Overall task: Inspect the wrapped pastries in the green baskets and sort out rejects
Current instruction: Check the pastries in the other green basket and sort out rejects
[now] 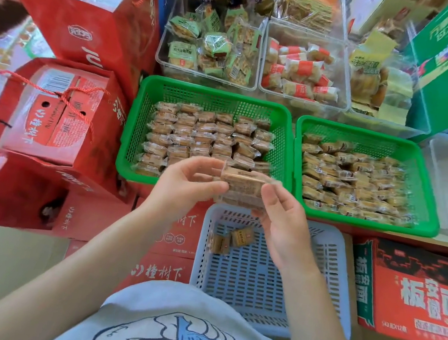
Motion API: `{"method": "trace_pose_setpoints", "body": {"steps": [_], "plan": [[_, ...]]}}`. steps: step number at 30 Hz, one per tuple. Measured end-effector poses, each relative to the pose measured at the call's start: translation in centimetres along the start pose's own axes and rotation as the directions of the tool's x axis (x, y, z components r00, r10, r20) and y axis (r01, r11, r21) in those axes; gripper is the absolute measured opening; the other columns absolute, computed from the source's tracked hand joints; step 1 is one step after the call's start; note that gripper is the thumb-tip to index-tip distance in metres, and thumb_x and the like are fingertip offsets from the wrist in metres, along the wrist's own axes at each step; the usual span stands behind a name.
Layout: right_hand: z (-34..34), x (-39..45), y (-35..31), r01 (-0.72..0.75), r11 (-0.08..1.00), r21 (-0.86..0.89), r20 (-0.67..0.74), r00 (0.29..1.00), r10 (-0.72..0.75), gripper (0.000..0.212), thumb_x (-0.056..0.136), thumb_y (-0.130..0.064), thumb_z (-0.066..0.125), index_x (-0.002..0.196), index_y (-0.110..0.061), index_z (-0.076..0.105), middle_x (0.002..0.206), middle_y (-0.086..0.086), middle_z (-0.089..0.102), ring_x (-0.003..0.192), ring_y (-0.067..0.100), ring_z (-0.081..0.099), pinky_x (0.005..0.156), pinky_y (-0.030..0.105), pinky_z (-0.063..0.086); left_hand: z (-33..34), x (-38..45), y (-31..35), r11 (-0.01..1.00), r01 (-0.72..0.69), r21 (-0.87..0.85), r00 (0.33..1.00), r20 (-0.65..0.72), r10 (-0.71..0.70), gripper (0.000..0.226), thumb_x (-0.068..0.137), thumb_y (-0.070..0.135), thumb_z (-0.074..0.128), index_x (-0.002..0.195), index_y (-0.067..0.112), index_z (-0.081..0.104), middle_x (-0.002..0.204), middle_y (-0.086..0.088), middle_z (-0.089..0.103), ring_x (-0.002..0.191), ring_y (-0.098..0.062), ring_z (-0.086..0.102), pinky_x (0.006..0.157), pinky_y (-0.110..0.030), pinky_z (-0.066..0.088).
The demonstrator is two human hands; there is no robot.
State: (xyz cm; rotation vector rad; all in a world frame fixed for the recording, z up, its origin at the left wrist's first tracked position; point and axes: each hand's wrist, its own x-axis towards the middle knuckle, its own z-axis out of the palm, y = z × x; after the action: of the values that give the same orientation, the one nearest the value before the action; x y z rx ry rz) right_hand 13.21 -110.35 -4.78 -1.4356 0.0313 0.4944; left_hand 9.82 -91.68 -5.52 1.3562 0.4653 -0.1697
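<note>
Pastries [243,185] — a small stack, gripped between left hand [186,182] and right hand [282,215], above the grey basket [340,272]. Turn the stack slowly, check each seal; rejects go with the two [232,238] already there — sound ones into a green basket [216,93].

Bright, even light with soft shadows; wide-angle bending at the edges, and motion blur throughout.

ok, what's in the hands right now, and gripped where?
Both hands hold one clear-wrapped brown pastry: left hand pinches its left end, right hand its right end, above the pale grey perforated basket.
</note>
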Motion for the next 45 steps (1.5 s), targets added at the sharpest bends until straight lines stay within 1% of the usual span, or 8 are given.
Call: {"method": "trace_pose_setpoints", "body": {"steps": [8, 13, 18, 21, 27, 32, 39, 45], "plan": [[1.2, -1.9, 0.0, 0.042, 0.968, -0.246, -0.208, 0.973, -0.095, 0.031, 0.095, -0.049, 0.047, 0.095, -0.038, 0.077, 0.094, -0.001, 0.077, 0.091, 0.024, 0.07, 0.08, 0.045, 0.057, -0.2, -1.6, -0.5, 0.976, 0.085, -0.2, 0.991, 0.114, -0.063, 0.023, 0.08, 0.03, 0.071, 0.087, 0.01, 0.062, 0.094, -0.013, 0.07, 0.081, -0.022, 0.068, 0.063, -0.025, 0.059], [1.3, -2.5, -0.4, 0.108, 0.941, -0.32, -0.295, 0.933, -0.207, 0.01, 0.101, -0.029, 0.052, 0.101, -0.019, 0.057, 0.08, -0.007, 0.074, 0.074, 0.014, 0.07, 0.069, 0.038, 0.057, -0.6, -2.5, -0.1, 0.954, 0.106, -0.281, 0.984, 0.168, -0.06, 0.034, 0.077, 0.018, 0.071, 0.107, 0.006, 0.062, 0.089, -0.007, 0.071, 0.073, -0.016, 0.066, 0.06, -0.024, 0.058], [0.8, -3.4, 0.2, 0.131, 0.87, -0.475, -0.251, 0.928, -0.276, 0.017, 0.103, -0.024, 0.05, 0.091, -0.02, 0.06, 0.074, -0.003, 0.06, 0.061, 0.002, 0.052, 0.058, 0.021, 0.044, -1.2, -3.3, 0.1, 0.99, 0.029, -0.135, 0.991, 0.136, -0.01, 0.013, 0.084, 0.006, 0.072, 0.093, 0.01, 0.063, 0.08, -0.008, 0.07, 0.071, -0.022, 0.064, 0.065, -0.03, 0.058], [0.7, -3.9, 0.4, 0.086, 0.854, -0.513, -0.322, 0.903, -0.284, 0.018, 0.106, -0.026, 0.045, 0.091, -0.021, 0.054, 0.068, -0.004, 0.046, 0.051, 0.002, 0.04, 0.052, 0.016, 0.033, -1.3, -3.7, -0.1, 0.998, -0.043, -0.053, 0.987, 0.149, 0.051, 0.023, 0.089, 0.001, 0.069, 0.107, 0.014, 0.063, 0.088, -0.015, 0.067, 0.08, -0.027, 0.065, 0.071, -0.034, 0.057], [1.0, -5.2, 0.2, 0.034, 0.924, -0.382, -0.376, 0.907, -0.189, 0.022, 0.106, -0.023, 0.044, 0.088, -0.021, 0.056, 0.071, -0.003, 0.05, 0.053, 0.004, 0.044, 0.053, 0.024, 0.04, -1.7, -4.9, 0.0, 0.95, -0.211, 0.23, 0.96, 0.234, 0.156, 0.02, 0.093, 0.009, 0.069, 0.101, 0.027, 0.075, 0.093, -0.019, 0.07, 0.09, -0.039, 0.068, 0.089, -0.051, 0.054], [1.4, -6.3, -0.5, 0.027, 0.968, -0.251, -0.369, 0.922, -0.121, 0.017, 0.104, -0.025, 0.051, 0.095, -0.022, 0.065, 0.083, 0.009, 0.063, 0.074, 0.025, 0.057, 0.066, 0.041, 0.049, -1.2, -5.7, -0.1, 0.977, -0.16, 0.145, 0.973, 0.19, 0.131, 0.012, 0.089, -0.001, 0.069, 0.091, 0.011, 0.073, 0.088, -0.01, 0.075, 0.079, -0.02, 0.071, 0.079, -0.036, 0.059], [1.5, -7.3, -1.7, 0.069, 0.992, 0.102, -0.092, 0.994, -0.059, 0.021, 0.09, -0.031, 0.059, 0.099, -0.016, 0.07, 0.07, 0.008, 0.058, 0.04, 0.009, 0.026, 0.042, 0.026, 0.018, -1.6, -6.0, 0.2, 0.993, -0.044, -0.107, 0.982, 0.178, 0.063, 0.01, 0.082, 0.016, 0.07, 0.087, 0.018, 0.078, 0.094, -0.018, 0.071, 0.087, -0.028, 0.067, 0.08, -0.036, 0.061], [3.0, -6.9, -2.5, 0.075, 0.99, 0.123, -0.231, 0.972, -0.045, 0.017, 0.105, -0.017, 0.046, 0.092, -0.011, 0.057, 0.056, -0.005, 0.058, 0.034, 0.003, 0.031, 0.035, 0.018, 0.024, -1.5, -6.4, -0.1, 0.987, -0.054, -0.15, 0.975, 0.204, 0.084, 0.027, 0.089, 0.02, 0.073, 0.111, 0.018, 0.057, 0.095, -0.013, 0.062, 0.082, -0.023, 0.062, 0.076, -0.036, 0.058]]}}
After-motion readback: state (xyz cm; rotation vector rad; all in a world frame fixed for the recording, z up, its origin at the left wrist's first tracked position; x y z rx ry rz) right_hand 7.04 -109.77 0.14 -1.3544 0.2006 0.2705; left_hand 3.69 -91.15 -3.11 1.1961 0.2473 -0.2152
